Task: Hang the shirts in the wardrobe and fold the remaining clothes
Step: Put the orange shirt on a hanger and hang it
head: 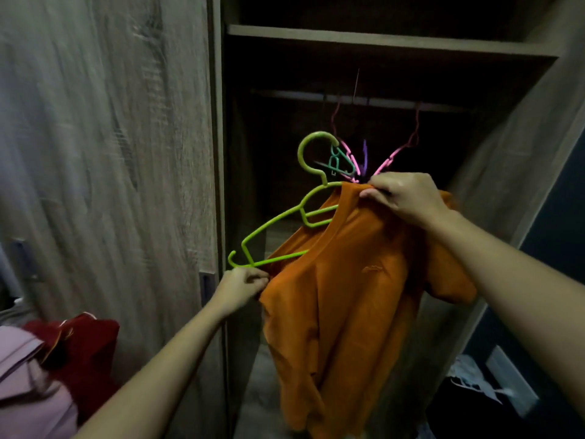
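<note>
Head view: orange shirt [348, 280] half on green hanger [299, 152]
Left hand [242, 288]: pinches shirt edge
Right hand [402, 198]: grips collar

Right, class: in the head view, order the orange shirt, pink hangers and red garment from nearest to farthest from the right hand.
1. Orange shirt: gripped at the collar by the right hand.
2. Pink hangers: hanging just behind the hand.
3. Red garment: far away, lower left.
</note>
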A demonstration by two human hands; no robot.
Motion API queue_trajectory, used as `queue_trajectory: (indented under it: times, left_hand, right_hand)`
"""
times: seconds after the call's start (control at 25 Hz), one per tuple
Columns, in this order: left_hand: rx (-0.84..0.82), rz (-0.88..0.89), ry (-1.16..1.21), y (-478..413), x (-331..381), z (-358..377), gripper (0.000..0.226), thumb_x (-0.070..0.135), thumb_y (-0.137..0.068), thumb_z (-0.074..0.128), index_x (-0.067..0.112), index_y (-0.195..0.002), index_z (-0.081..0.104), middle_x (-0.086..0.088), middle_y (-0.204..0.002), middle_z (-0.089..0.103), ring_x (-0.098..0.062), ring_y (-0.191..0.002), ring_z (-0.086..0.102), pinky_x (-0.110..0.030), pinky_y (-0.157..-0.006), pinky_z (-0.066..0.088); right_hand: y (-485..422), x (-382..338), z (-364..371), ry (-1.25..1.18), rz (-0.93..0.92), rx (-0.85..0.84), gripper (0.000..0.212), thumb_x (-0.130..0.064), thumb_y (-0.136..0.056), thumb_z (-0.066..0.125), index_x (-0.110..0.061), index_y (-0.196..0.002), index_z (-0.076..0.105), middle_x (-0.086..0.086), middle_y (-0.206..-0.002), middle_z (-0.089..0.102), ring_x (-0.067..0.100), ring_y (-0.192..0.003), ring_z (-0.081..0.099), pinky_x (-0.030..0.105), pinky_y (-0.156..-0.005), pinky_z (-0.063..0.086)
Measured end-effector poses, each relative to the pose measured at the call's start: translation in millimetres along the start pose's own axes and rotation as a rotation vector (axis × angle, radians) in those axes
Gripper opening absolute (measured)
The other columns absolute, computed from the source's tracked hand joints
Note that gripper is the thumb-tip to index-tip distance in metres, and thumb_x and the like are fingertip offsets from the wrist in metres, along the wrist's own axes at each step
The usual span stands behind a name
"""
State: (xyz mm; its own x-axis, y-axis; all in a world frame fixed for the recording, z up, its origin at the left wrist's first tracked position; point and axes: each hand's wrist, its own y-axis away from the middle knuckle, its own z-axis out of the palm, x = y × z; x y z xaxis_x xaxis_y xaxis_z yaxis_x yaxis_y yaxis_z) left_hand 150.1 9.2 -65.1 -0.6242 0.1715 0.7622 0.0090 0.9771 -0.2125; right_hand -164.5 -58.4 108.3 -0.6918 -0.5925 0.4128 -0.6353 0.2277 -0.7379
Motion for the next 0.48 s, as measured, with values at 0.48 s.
queue_trajectory:
  times: [0.48]
  left_hand:
    - [-0.286, -0.327, 0.235, -2.6, -26.9, -29.9, 0.048, 0.003, -0.081, 0.065, 0.021, -0.124, 0.054, -0.011, -0.128, 0.047, -0.021, -0.107, 0.052, -0.034, -0.095, 0.047]
  right_hand:
    - [55.5, -10.3, 13.8, -0.087, 0.099, -0.163, 0.061, -0.063, -0.092, 0.018, -0.025, -0.079, 0.063, -0.005, -0.072, 0.064, 0.014, -0.063, 0.064, 0.011, -0.047, 0.027]
